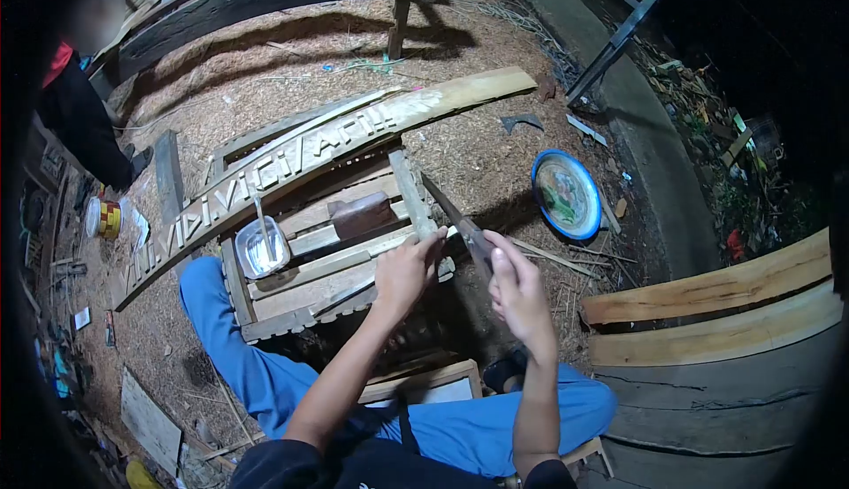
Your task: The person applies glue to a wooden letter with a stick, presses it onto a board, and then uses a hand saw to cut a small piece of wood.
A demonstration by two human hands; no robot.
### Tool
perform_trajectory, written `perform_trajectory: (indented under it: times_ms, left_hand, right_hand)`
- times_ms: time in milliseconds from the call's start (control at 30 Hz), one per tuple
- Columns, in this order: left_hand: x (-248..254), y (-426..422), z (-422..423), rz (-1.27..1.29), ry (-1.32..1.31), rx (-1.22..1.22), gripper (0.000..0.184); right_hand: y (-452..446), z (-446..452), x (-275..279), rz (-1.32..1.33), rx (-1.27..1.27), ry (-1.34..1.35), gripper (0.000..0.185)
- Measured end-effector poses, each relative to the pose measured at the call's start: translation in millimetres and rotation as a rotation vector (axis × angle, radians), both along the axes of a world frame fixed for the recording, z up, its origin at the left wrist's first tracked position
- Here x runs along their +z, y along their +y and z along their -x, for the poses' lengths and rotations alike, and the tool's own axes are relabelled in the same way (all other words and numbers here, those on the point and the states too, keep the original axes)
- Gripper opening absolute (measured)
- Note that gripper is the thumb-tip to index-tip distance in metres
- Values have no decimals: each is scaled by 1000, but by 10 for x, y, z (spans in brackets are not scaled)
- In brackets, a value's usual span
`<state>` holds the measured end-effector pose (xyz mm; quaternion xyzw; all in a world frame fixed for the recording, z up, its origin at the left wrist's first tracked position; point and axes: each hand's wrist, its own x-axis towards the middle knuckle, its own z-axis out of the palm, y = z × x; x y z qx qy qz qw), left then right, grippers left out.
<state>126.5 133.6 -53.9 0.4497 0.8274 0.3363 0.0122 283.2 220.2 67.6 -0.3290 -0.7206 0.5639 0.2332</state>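
My left hand is closed on a thin wooden strip that lies over the right side of a slatted wooden crate. In my right hand is the handle end of a long dark blade-like tool, which slants up and left beside the crate's right edge and crosses near the strip's end. On the crate are a brown wooden block and a square plastic tub with a stick in it. Behind them lies a long board with raised carved letters.
A blue-rimmed basin stands on the shavings at the right. Long planks lie at the lower right. A heavy bench runs across the top. Another person is at the upper left, near a yellow-red bucket.
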Motion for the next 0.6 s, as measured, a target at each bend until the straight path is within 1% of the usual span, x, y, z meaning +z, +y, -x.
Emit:
perform_trajectory:
  times_ms: [67,100,133,233,333,367,467,500,533,600]
  left_hand:
    - [-22,-13,-2,-2,-4,1,27]
    - [-64,8,6,-7,-3,1,27]
    - [-73,27,0,-14,-5,-1,27]
    - [-60,32,-12,-10,-12,-1,27]
    - [-69,22,-7,8,-25,-9,27]
    - [-73,18,-9,9,-20,-14,27]
    - [-75,4,4,-3,-34,-12,27]
    - [-49,4,1,0,-31,-11,26]
    - [-35,14,1,0,-26,-16,26]
    - [-41,28,-8,-14,-26,-20,25]
  right_hand:
    - [-6,-172,349,72,32,-148,44]
    - [-13,-274,491,152,46,-138,45]
    - [-20,-331,572,166,41,-137,45]
    - [-24,-320,547,186,19,-145,45]
    - [18,-20,71,109,2,-41,46]
    - [6,-47,27,72,3,-66,46]
    - [-50,-134,304,-8,40,-164,47]
    - [-36,-218,377,-88,62,-177,45]
    - [-94,-259,622,55,40,-289,45]
    - [-65,-283,617,74,27,-294,44]
